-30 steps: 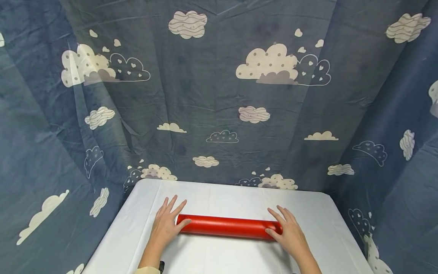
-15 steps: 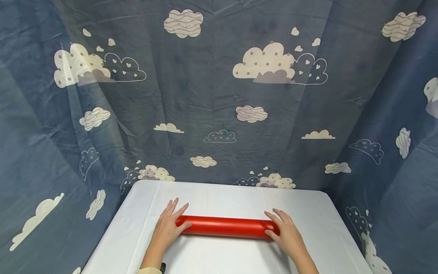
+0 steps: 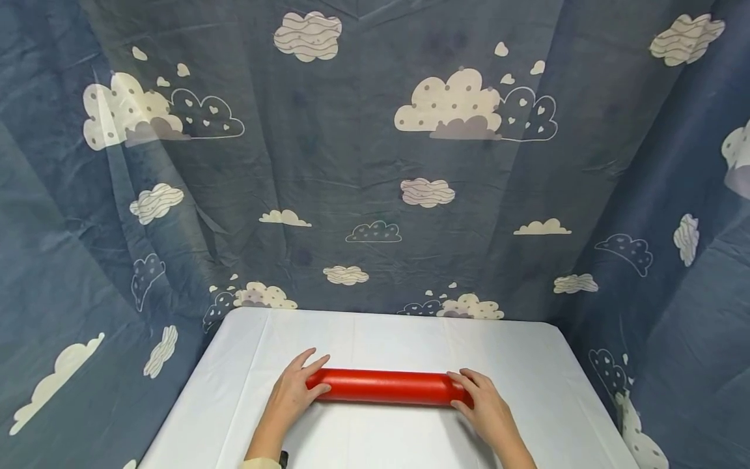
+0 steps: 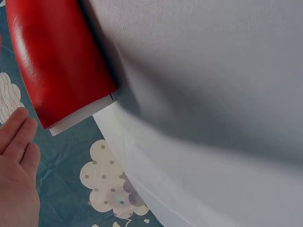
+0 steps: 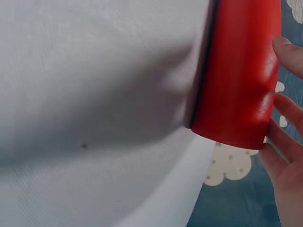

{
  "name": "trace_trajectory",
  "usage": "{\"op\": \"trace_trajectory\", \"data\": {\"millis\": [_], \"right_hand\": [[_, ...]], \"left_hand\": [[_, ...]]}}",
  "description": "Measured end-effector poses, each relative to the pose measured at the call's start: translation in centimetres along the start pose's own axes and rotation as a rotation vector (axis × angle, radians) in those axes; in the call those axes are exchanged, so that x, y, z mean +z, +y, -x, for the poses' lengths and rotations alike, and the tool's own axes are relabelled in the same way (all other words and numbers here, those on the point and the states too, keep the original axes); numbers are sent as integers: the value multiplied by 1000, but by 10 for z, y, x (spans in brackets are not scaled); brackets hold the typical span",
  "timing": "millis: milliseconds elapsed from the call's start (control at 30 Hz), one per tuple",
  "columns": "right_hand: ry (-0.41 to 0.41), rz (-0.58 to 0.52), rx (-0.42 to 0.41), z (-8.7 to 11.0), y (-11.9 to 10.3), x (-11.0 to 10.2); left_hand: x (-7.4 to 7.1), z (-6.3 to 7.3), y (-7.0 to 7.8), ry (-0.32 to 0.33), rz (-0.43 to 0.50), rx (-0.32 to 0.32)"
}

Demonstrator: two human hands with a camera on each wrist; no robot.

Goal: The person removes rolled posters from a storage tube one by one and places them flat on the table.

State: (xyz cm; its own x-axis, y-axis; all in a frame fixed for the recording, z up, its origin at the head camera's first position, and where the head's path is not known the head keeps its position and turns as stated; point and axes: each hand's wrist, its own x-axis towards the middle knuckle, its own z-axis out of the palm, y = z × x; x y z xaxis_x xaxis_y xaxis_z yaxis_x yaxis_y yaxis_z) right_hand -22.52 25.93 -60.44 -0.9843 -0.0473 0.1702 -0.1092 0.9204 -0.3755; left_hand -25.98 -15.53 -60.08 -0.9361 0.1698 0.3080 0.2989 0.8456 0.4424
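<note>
A long glossy red roll (image 3: 381,387) lies crosswise on the white table. Around its left end is my left hand (image 3: 287,396), thumb at the near side and fingers toward the far side. In the left wrist view, several straight fingers (image 4: 19,137) of that hand stand beside the roll, and a white inner edge (image 4: 81,115) sticks out of its end. My right hand (image 3: 489,410) holds the right end between thumb and fingers. In the right wrist view the thumb (image 5: 289,49) touches the red surface, with bent fingers (image 5: 284,137) at the rim.
The white-covered table (image 3: 404,430) has rounded far corners. Blue-grey cloth (image 3: 375,163) with a cloud print hangs behind it and at both sides. A dark band (image 3: 284,458) is on the left wrist.
Both hands have come inward along the roll, and their spread fingers have drawn closer to it. The white rim at the left end is now covered in the head view, which has shifted slightly.
</note>
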Motion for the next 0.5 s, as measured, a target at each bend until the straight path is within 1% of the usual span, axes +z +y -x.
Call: {"op": "trace_trajectory", "data": {"millis": [100, 233, 400, 500], "right_hand": [[27, 14, -19, 2, 0, 3], [68, 55, -46, 4, 0, 10], [135, 102, -46, 4, -1, 21], [162, 114, -38, 3, 0, 25]], "left_hand": [[3, -1, 1, -29, 3, -15], [9, 1, 3, -50, -10, 12], [16, 3, 5, -27, -23, 57], [19, 2, 6, -18, -30, 59]]}}
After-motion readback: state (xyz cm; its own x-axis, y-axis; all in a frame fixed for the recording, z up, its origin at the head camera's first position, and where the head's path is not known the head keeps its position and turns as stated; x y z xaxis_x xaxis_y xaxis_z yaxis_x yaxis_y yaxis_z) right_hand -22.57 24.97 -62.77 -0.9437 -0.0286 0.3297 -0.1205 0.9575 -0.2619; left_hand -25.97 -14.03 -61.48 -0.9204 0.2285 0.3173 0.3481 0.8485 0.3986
